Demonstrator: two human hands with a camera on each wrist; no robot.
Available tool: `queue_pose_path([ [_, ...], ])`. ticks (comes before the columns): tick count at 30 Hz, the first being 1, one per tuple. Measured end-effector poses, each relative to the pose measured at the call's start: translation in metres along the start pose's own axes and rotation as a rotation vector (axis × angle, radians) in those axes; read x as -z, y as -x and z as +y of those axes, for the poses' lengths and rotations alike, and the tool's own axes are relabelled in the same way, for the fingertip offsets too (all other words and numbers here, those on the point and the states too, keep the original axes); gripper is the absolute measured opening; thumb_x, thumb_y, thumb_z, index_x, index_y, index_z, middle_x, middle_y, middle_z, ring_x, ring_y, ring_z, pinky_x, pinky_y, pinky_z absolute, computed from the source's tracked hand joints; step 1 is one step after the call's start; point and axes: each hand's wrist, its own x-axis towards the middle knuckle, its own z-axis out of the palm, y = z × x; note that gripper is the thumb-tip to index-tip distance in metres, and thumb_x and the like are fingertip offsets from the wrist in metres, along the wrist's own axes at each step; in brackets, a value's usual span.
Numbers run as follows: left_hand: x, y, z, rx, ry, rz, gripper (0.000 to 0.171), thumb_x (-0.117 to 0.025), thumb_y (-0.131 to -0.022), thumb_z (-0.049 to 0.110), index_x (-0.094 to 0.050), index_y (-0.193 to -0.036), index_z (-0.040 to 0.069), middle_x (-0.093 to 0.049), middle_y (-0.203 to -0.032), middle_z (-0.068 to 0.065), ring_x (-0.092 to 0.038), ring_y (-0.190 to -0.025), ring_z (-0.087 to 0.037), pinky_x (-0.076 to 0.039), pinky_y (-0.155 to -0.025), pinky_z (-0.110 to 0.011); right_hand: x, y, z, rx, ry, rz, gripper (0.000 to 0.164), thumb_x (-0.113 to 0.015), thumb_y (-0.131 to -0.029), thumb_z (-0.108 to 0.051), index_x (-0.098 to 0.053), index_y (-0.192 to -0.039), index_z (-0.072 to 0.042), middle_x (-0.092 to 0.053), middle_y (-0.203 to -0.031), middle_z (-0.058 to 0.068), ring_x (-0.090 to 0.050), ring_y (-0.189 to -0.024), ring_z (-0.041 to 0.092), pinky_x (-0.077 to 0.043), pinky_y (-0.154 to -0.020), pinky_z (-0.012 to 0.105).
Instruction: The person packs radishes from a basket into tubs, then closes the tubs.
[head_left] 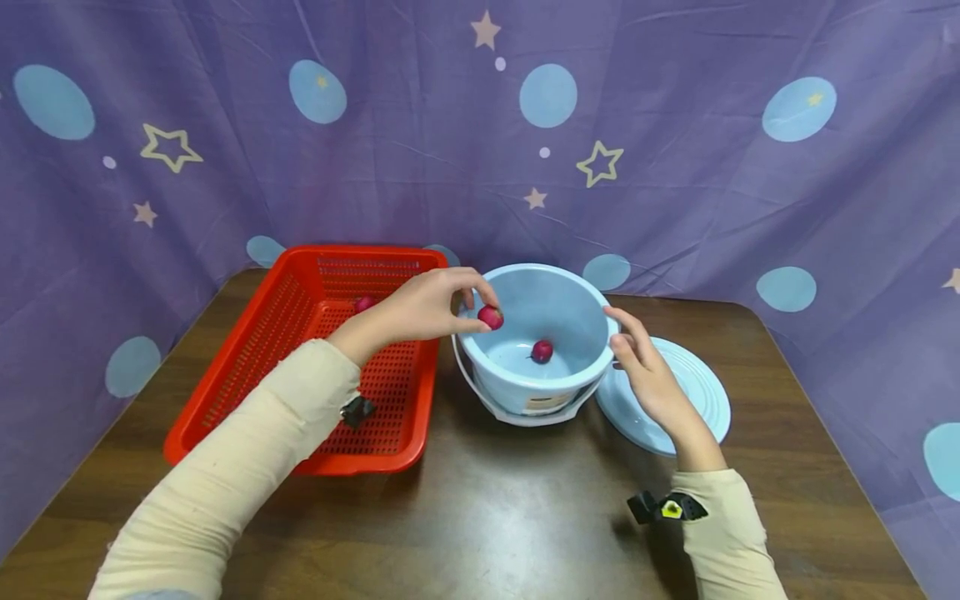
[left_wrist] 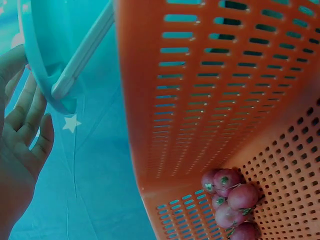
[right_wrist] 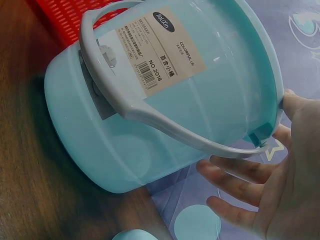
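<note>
My left hand (head_left: 420, 307) pinches a radish (head_left: 491, 317) between thumb and fingers at the left rim of a light blue bucket (head_left: 517, 383). In the left wrist view the left hand (left_wrist: 22, 120) shows beside the bucket, its held radish mostly hidden. Another radish (head_left: 542, 351) lies on the bucket's floor. My right hand (head_left: 651, 377) touches the bucket's right rim, its fingers fairly straight. The right wrist view shows that hand (right_wrist: 270, 175) against the rim near the handle joint. Several radishes (left_wrist: 243, 196) lie together in the red basket (head_left: 431, 400).
A light blue lid (head_left: 708, 392) lies flat right of the bucket, partly under my right forearm. The bucket's pale handle (head_left: 536, 419) hangs down in front. A purple patterned curtain (head_left: 450, 100) stands behind the wooden table (head_left: 495, 525).
</note>
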Motion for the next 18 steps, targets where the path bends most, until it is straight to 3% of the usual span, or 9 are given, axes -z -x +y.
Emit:
queue_pose_path([
  [4,-0.0018,-0.0002,-0.0014,0.01,-0.01,-0.004,0.029,-0.085,-0.08,0.025,-0.073,-0.106,0.022,-0.065,-0.094,0.008,-0.056,-0.086,-0.013,-0.049,-0.069,-0.032,-0.0002,0.0005,-0.001,0.003,0.005,-0.002,0.049,-0.034,-0.109,-0.031,-0.029,-0.155,-0.016,-0.052,-0.132,0.025,-0.052,-0.113,0.027,-0.044,-0.092,0.041],
  [10,-0.0017,-0.001,-0.0027,0.001,-0.014,-0.001,0.028,-0.084,-0.081,0.027,-0.073,-0.106,0.022,-0.065,-0.097,0.006,-0.056,-0.088,-0.013,-0.048,-0.07,-0.032,-0.0003,0.0007,-0.0008,0.006,0.0,-0.003,0.048,-0.034,-0.109,-0.03,-0.029,-0.155,-0.017,-0.052,-0.131,0.024,-0.052,-0.113,0.027,-0.044,-0.094,0.047],
  [18,0.0066,0.0014,-0.0058,-0.027,0.051,0.032,0.026,-0.081,-0.084,0.022,-0.072,-0.109,0.018,-0.068,-0.104,0.001,-0.057,-0.091,-0.013,-0.049,-0.078,-0.036,0.0001,0.0,-0.0003,-0.002,-0.002,-0.007,0.049,-0.034,-0.109,-0.031,-0.028,-0.155,-0.018,-0.05,-0.135,0.023,-0.051,-0.116,0.03,-0.043,-0.094,0.044],
])
